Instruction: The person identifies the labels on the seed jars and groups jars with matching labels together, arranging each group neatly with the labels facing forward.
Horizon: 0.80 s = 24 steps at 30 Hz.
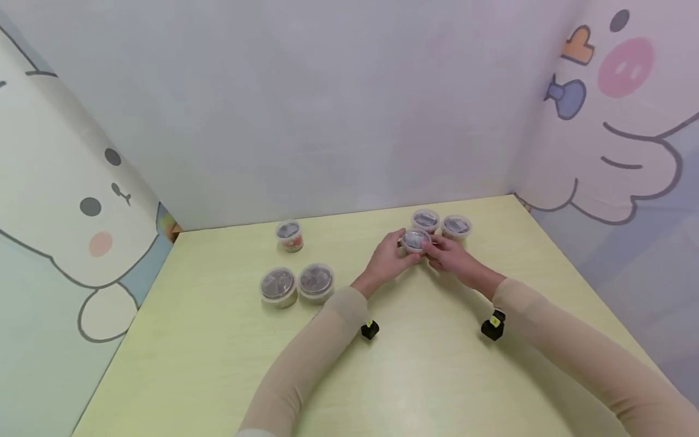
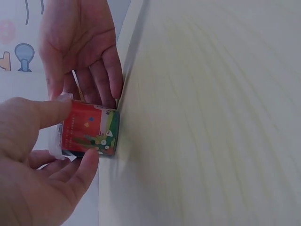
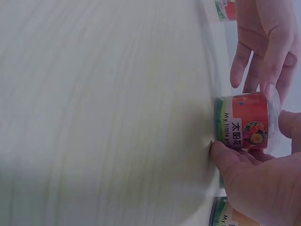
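Between both hands is a small round plastic seed tub (image 1: 416, 240) with a clear lid and a red label with green along its base. My left hand (image 1: 389, 258) grips its left side, thumb by the lid and a fingertip on the label in the left wrist view. From the other side my right hand (image 1: 455, 258) holds it, with the thumb at the lid (image 3: 273, 117) and fingers under the label side. The label shows flowers and "My little" lettering. Close behind it are two similar tubs, one tub (image 1: 425, 218) straight back and another tub (image 1: 457, 226) to the right.
On the left of the yellow table (image 1: 218, 346) stand a small tub (image 1: 289, 235) at the back and two wider lidded tubs, one (image 1: 278, 287) beside the other (image 1: 316, 282). A pale wall (image 1: 327, 121) borders the back. Black wrist cameras (image 1: 493, 326) hang under the sleeves.
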Motion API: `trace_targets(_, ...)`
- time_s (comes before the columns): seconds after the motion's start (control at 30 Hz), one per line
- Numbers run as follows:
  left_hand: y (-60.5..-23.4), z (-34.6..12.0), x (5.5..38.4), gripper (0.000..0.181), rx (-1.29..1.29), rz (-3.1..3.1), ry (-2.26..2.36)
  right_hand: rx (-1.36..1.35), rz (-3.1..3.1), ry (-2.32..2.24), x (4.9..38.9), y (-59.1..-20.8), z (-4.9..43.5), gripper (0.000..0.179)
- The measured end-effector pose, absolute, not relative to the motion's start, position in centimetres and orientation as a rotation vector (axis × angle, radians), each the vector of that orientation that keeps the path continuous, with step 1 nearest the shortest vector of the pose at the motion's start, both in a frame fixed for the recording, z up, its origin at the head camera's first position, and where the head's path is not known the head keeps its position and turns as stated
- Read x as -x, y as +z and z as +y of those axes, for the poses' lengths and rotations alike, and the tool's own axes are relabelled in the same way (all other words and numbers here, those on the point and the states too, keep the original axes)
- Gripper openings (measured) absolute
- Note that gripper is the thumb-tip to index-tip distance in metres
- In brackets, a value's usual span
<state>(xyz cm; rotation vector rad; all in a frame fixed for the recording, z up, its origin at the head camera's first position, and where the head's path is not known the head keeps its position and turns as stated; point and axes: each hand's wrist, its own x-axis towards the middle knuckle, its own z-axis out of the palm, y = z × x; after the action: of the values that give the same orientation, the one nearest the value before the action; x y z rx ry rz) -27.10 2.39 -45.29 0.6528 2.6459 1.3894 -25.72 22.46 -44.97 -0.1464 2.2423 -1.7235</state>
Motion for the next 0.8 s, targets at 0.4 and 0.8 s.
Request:
trace_targets(0.4, -45.17, 2.52, 26.85, 0.073, -0.601, 2.665, 1.358, 0.185, 2.271, -1.713, 25.30, -45.39, 22.41, 0.045)
trace_targets(0.8, -45.03, 2.25, 27.11, 0.073, -0.621, 2.620, 1.401, 0.167, 2.294, -1.714, 25.14, -45.21, 22.19, 0.049)
